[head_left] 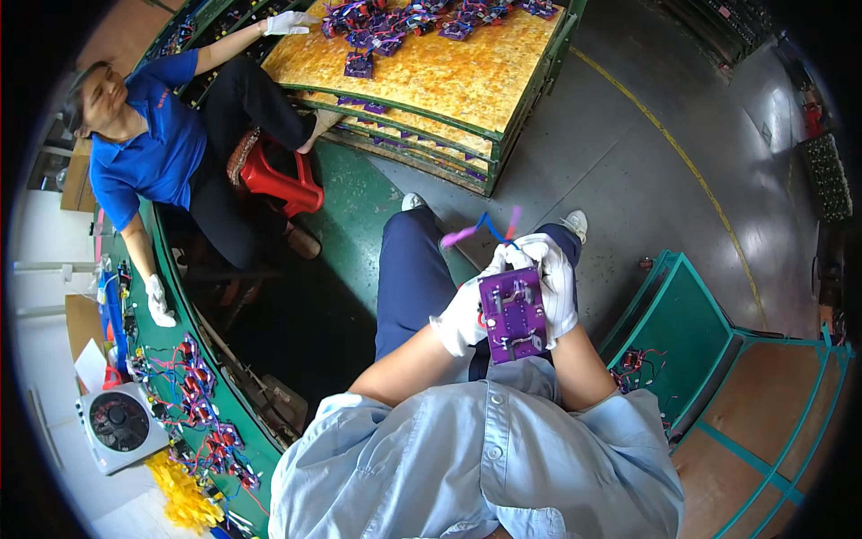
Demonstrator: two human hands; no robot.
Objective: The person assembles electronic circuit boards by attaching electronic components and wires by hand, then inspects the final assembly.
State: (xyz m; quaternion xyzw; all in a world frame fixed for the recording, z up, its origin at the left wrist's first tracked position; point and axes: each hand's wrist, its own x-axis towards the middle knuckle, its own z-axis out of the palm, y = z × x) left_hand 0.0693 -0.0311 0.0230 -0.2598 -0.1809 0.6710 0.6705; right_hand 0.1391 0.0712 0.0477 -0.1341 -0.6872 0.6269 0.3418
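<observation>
A purple circuit board (512, 316) is held up in front of my lap, its flat face with solder spots toward me. My left hand (460, 319), in a white glove, grips its left edge, fingers partly hidden behind it. Along the right and far edges closes my right hand (558, 283), also white-gloved. Blue and pink-purple wires (485, 225) stick out past the far side of the board. What the fingertips do behind the board is hidden.
At left, a green workbench (256, 481) carries several wired boards (199, 386), a box fan (121, 420) and yellow ties (184, 492). A co-worker (153, 148) sits by a red stool (274, 180). Ahead stands a tiered rack (422, 76) with boards; a green cart (678, 310) is at right.
</observation>
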